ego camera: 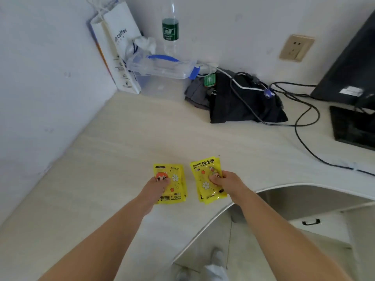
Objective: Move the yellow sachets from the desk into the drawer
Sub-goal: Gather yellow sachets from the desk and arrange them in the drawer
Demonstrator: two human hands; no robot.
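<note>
Two small stacks of yellow hand-warmer sachets lie on the pale desk (pixel 121 138) near its front edge. The left stack of yellow sachets (pixel 175 175) has my left hand (pixel 155 189) resting on its left side, fingers on the top packet. The right stack of yellow sachets (pixel 203 175) has my right hand (pixel 225 181) on it, fingers curled over the top packet. Below the desk at the right, a closed drawer front with a black handle (pixel 311 222) is visible.
At the back stand a white paper coffee bag (pixel 119 43), a clear plastic box with blue clips (pixel 162 78) and a water bottle (pixel 170 29). Dark clothing (pixel 239 102), cables (pixel 304 126) and a monitor (pixel 351 67) with its base fill the right. The desk edge curves inward at my feet.
</note>
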